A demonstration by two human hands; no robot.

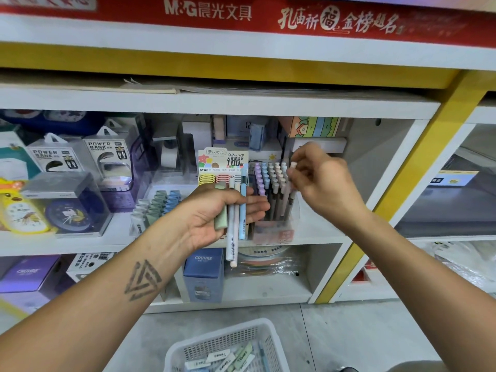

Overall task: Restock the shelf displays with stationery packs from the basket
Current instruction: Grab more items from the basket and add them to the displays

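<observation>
My left hand [212, 216] is palm up in front of the middle shelf and holds a bundle of stationery [234, 218]: a green pack, two white pens and a light blue pen. My right hand [319, 181] is raised at the pen display box [271, 200] and pinches one pale pen [291, 178] by its top, at the right side of the rows of pastel pens. A white basket [222, 345] sits on the floor below, with several packs inside.
A lead refill card display [222, 165] stands behind my left hand. Pastel packs [157, 205] fill a clear stand to the left. Power bank boxes [107, 157] and clocks [68, 213] are further left. A blue box [204, 275] sits on the lower shelf.
</observation>
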